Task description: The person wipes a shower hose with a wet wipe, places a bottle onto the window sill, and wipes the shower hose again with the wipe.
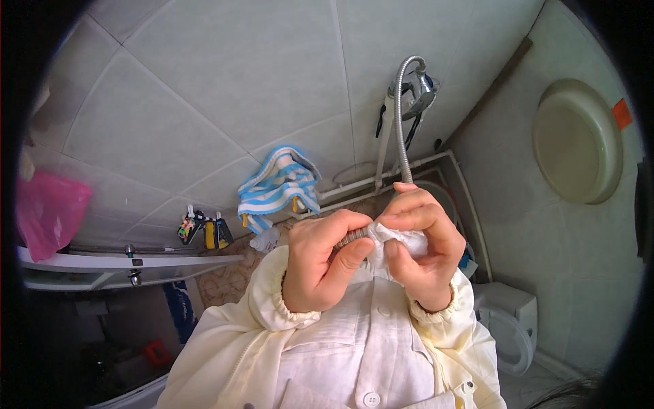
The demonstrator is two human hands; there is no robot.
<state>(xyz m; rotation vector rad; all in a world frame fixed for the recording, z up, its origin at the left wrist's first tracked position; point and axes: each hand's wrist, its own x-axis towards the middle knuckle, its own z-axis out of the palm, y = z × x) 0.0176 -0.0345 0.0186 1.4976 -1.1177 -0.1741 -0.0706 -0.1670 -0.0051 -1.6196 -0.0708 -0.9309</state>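
A ribbed metal shower hose (398, 116) curves down from the wall tap (419, 95) and passes behind my right hand. A short length of it shows again between my two hands, in front of my chest. My left hand (323, 262) is closed round that length, thumb and fingers gripping it. In my right hand (432, 242) a crumpled white cloth or tissue (409, 240) is pinched between thumb and fingers. The white piece touches the hose and seems to wrap round it, though my fingers hide part of the contact.
A blue-and-white striped cloth (283, 191) hangs on the tiled wall ahead. A beige basin (579, 140) is on the right wall, above a white toilet (514, 334). At left are a pink plastic bag (51, 211) and a white-framed edge (163, 262). White pipes (351, 187) run low along the wall.
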